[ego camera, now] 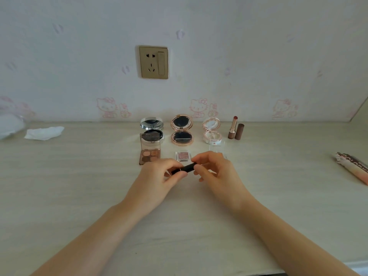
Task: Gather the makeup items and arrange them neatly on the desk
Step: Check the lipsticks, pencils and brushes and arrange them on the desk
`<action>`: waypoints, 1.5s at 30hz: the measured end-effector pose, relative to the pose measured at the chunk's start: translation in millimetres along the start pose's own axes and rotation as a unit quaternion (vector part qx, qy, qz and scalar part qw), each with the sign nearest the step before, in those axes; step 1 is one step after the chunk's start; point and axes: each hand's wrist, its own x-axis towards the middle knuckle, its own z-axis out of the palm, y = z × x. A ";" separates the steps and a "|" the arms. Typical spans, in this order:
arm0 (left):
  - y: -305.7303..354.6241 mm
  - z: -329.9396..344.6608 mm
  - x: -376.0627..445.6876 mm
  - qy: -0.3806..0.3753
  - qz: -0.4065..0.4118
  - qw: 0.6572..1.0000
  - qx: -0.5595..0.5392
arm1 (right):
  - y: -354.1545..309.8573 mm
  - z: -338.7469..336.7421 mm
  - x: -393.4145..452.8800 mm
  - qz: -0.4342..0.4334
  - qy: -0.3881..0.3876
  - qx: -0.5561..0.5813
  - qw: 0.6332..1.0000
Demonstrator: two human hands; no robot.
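Holding a short black tube [184, 168] between them above the middle of the desk [79, 186], both hands meet at the centre of the view. The left hand [157, 174] pinches the tube's lower left end with curled fingers, and the right hand [214, 170] grips its upper right end the same way.

At 12 o'clock from the tube, just beyond the fingers, lies a small clear square pan of pink shadow [182, 156]. At 10 o'clock an open brown eyeshadow palette [149, 152] stands with its lid raised, partly covering the open silver compact [152, 128] behind it. Farther back at 12 o'clock sits an open rose-gold compact [181, 129], and at 1 o'clock an open pale pink compact [211, 129] with a clear lid piece [217, 147] before it, half hidden by the right hand. At 2 o'clock an uncapped lipstick [232, 127] stands upright with its brown cap [239, 131] just beside it.

A crumpled white tissue [44, 132] lies far off at 9 o'clock. At 3 o'clock, by the desk's edge, lies a pink and brown packet [352, 167] with lettering cut off and unreadable. A gold wall socket [153, 62] sits high at 12 o'clock on wallpaper printed with cartoon cats [106, 107].
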 end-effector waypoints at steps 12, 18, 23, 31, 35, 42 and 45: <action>8.5 6.5 -8.5 -0.064 0.070 0.975 0.200 | -3.1 3.4 -14.6 -0.253 0.024 -0.341 0.905; 12.3 6.9 -10.7 -0.074 0.076 0.969 0.224 | -0.8 4.5 -13.7 -0.279 0.042 -0.370 0.885; 10.9 6.1 -10.0 -0.111 0.011 0.970 0.215 | 4.2 5.6 -12.1 -0.300 0.038 -0.382 0.873; 2.5 2.9 -6.6 -0.136 -0.015 0.982 0.130 | 4.4 5.4 -11.6 -0.321 0.049 -0.379 0.867; 0.7 1.9 -9.8 -0.111 0.007 0.983 0.147 | 2.4 3.0 -13.6 -0.273 0.035 -0.309 0.910; 2.0 5.4 -7.9 -0.066 0.016 0.993 0.096 | -2.4 5.9 -14.4 -0.183 0.053 -0.200 0.961; 2.9 5.0 -6.3 -0.050 0.007 0.997 0.050 | -5.8 5.7 -14.6 -0.112 0.069 -0.077 0.988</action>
